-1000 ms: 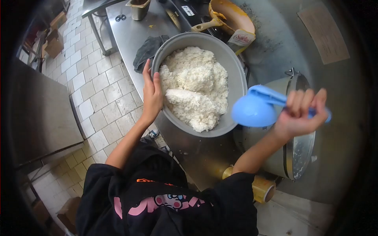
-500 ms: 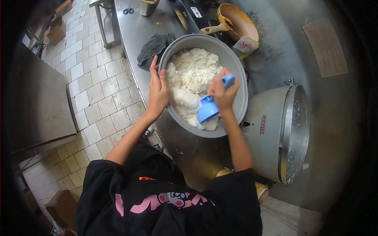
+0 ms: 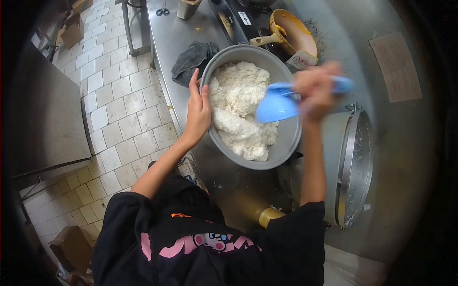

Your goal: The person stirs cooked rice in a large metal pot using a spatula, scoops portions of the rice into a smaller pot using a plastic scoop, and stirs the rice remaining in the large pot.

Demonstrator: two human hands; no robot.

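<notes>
The left hand (image 3: 198, 113) is partly open, with its fingers and thumb on the side of the big gray bowl (image 3: 224, 151). The right hand (image 3: 317, 90) is closed around the handle of a blue scoop (image 3: 277, 107) and looks blurry. The scoop is up over the bowl, which has lumpy white rice (image 3: 242, 112) in it. The bowl sits on the shiny desk (image 3: 168, 40), beside a dark cloth (image 3: 193, 62).

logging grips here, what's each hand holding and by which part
Right hand: blue scoop, by its handle. Left hand: steadying the gray bowl at its rim.
</notes>
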